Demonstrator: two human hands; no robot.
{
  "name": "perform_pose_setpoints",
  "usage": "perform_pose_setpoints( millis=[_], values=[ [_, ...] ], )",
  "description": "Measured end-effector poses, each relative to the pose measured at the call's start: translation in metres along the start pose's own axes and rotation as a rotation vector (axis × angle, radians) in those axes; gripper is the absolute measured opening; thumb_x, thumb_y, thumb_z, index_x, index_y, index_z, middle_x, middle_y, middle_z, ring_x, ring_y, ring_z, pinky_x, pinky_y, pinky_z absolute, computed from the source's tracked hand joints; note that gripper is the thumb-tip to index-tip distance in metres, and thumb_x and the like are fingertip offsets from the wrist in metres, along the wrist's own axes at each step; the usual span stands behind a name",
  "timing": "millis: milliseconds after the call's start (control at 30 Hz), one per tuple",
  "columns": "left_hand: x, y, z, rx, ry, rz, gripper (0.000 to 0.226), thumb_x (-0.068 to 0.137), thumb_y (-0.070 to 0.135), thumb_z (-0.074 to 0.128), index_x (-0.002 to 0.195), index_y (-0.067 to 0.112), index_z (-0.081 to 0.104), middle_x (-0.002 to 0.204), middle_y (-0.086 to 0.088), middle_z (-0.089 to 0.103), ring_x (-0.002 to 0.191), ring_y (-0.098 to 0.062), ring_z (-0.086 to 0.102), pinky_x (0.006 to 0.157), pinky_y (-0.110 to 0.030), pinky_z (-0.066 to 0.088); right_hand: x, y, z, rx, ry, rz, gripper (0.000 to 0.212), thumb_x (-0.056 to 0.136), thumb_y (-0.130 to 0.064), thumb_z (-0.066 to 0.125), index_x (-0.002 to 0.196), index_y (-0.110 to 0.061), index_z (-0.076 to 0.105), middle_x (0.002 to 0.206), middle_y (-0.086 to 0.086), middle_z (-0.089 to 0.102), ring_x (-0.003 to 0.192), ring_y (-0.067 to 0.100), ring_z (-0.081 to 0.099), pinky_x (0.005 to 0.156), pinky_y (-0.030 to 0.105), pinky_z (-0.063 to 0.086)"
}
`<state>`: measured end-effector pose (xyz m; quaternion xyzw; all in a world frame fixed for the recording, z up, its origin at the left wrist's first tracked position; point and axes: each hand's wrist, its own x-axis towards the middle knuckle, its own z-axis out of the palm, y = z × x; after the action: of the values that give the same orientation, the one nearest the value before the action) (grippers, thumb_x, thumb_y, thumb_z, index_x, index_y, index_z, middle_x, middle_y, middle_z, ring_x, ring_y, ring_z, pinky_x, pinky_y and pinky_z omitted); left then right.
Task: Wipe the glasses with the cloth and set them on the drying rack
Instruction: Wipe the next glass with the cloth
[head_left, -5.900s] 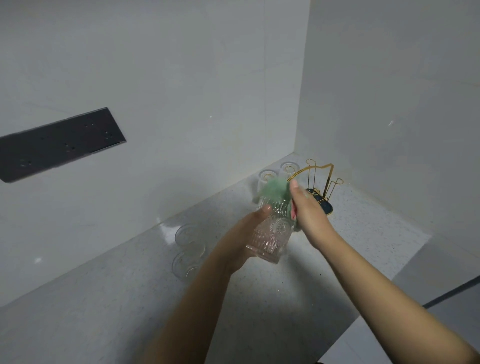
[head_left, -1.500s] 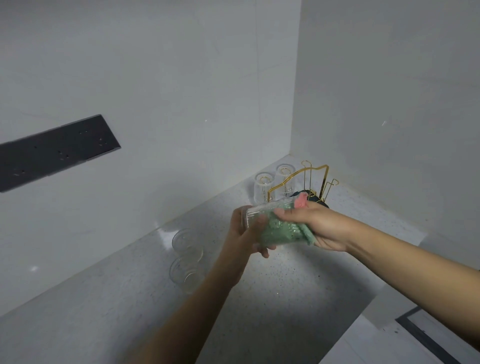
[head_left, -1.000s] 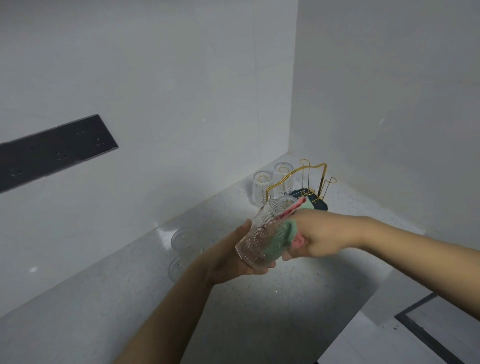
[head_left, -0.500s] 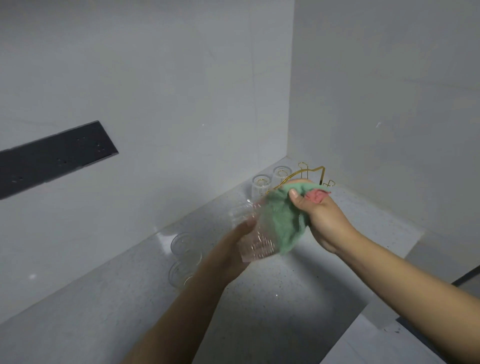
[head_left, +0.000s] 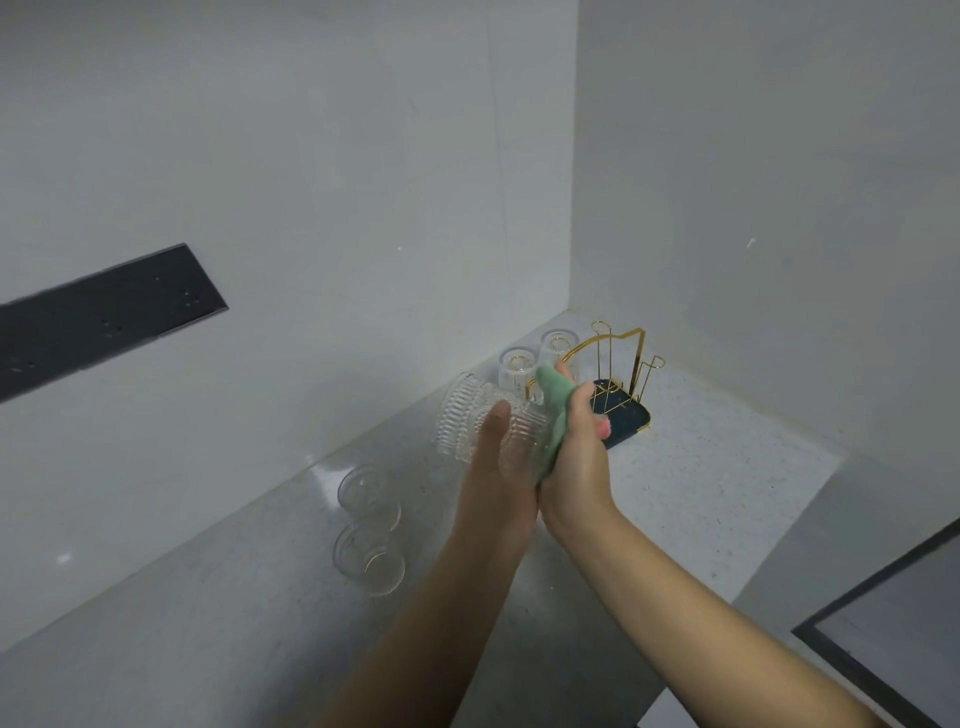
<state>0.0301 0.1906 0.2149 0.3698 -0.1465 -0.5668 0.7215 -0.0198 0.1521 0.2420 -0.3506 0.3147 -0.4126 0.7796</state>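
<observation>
My left hand grips a ribbed clear glass lying sideways above the counter, its mouth turned to the left. My right hand presses a green cloth against the glass's right end. Behind them stands the gold wire drying rack on its dark blue base; two clear glasses hang upside down on its left pegs. Two more clear glasses stand on the counter to the left.
The speckled white counter runs into a corner of two white walls. A dark socket strip is set in the left wall. A dark-framed panel lies beyond the counter's right edge.
The glass has turned so its mouth points left and up. My right hand has slid the cloth from the glass's side to its right end, and the rack's base shows again.
</observation>
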Motion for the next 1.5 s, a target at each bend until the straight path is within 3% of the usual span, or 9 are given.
perform_pose_setpoints(
  millis=[100, 333, 500, 667, 833, 1000, 1167, 1400, 1500],
  values=[
    [0.002, 0.006, 0.0, -0.228, -0.021, -0.069, 0.058, 0.097, 0.047, 0.045, 0.135, 0.003, 0.051, 0.119, -0.019, 0.068, 0.098, -0.033, 0.072, 0.077, -0.042, 0.06, -0.02, 0.007, 0.012, -0.283, 0.0, -0.142, 0.038, 0.101, -0.042, 0.026, 0.137, -0.045, 0.033, 0.141, -0.023, 0.031, 0.141, 0.007, 0.021, 0.118, 0.036, 0.015],
    [0.0, -0.006, -0.004, 0.08, 0.057, 0.058, 0.045, 0.091, 0.043, 0.043, 0.106, 0.015, 0.075, 0.112, -0.009, 0.073, 0.106, -0.019, 0.069, 0.093, -0.034, 0.051, 0.003, -0.01, 0.002, -0.042, 0.12, 0.033, 0.035, 0.095, -0.053, 0.035, 0.105, -0.031, 0.062, 0.113, -0.009, 0.061, 0.111, 0.009, 0.055, 0.092, 0.024, 0.044],
    [0.002, -0.004, -0.014, 0.074, 0.068, -0.028, 0.05, 0.089, 0.045, 0.051, 0.126, 0.014, 0.063, 0.123, -0.008, 0.069, 0.11, -0.019, 0.068, 0.085, -0.031, 0.054, -0.013, 0.0, 0.006, -0.363, 0.034, -0.041, 0.038, 0.08, -0.071, 0.029, 0.106, -0.06, 0.055, 0.148, -0.008, 0.035, 0.142, 0.012, 0.02, 0.118, 0.044, 0.016],
    [-0.006, 0.002, -0.019, 0.375, -0.03, 0.082, 0.031, 0.086, 0.025, 0.065, 0.115, 0.017, 0.067, 0.106, 0.001, 0.074, 0.096, -0.013, 0.071, 0.076, -0.028, 0.057, 0.012, -0.031, -0.006, -0.411, 0.058, 0.049, 0.042, 0.095, -0.059, 0.024, 0.094, -0.036, 0.059, 0.122, -0.004, 0.055, 0.112, 0.016, 0.052, 0.107, 0.036, 0.035],
    [-0.015, 0.0, -0.024, 0.508, -0.092, 0.01, 0.017, 0.084, 0.03, 0.067, 0.1, 0.025, 0.073, 0.1, -0.003, 0.074, 0.098, -0.025, 0.07, 0.082, -0.041, 0.06, 0.019, -0.029, -0.01, -0.515, 0.055, 0.07, 0.073, 0.09, -0.067, 0.025, 0.126, -0.012, 0.055, 0.132, 0.007, 0.055, 0.12, 0.02, 0.051, 0.11, 0.041, 0.034],
    [-0.011, 0.022, -0.024, 0.352, -0.208, -0.188, 0.072, 0.057, 0.056, 0.084, 0.112, 0.012, 0.066, 0.097, -0.01, 0.073, 0.084, -0.024, 0.072, 0.072, -0.037, 0.059, 0.009, -0.017, -0.017, -0.614, 0.016, -0.073, 0.056, 0.084, -0.068, 0.04, 0.094, -0.018, 0.063, 0.134, 0.011, 0.053, 0.129, 0.021, 0.043, 0.11, 0.043, 0.031],
    [-0.019, 0.02, -0.021, 0.054, -0.29, -0.353, 0.076, 0.066, 0.058, 0.078, 0.114, 0.001, 0.066, 0.094, -0.021, 0.07, 0.079, -0.029, 0.071, 0.07, -0.036, 0.059, 0.015, -0.017, -0.024, -0.366, -0.013, -0.202, 0.034, 0.078, -0.047, 0.053, 0.06, -0.02, 0.043, 0.061, 0.002, 0.045, 0.065, 0.019, 0.046, 0.071, 0.035, 0.037],
    [-0.018, 0.006, -0.018, 0.613, 0.097, 0.092, 0.079, 0.058, 0.049, 0.08, 0.126, 0.022, 0.049, 0.118, -0.008, 0.065, 0.092, -0.016, 0.072, 0.071, -0.032, 0.059, 0.026, -0.029, -0.019, -0.846, 0.176, -0.518, 0.056, 0.1, -0.028, 0.037, 0.046, -0.019, 0.028, 0.04, -0.008, 0.028, 0.038, 0.007, 0.027, 0.051, 0.03, 0.026],
    [-0.015, 0.01, -0.012, 0.381, 0.088, -0.004, 0.038, 0.071, 0.032, 0.075, 0.105, 0.018, 0.065, 0.102, -0.007, 0.071, 0.085, -0.019, 0.071, 0.071, -0.034, 0.06, 0.029, -0.025, -0.02, -0.682, 0.151, -0.514, 0.056, 0.099, -0.026, 0.039, 0.045, -0.021, 0.027, 0.037, -0.011, 0.028, 0.038, 0.005, 0.028, 0.053, 0.028, 0.029]
  ],
)
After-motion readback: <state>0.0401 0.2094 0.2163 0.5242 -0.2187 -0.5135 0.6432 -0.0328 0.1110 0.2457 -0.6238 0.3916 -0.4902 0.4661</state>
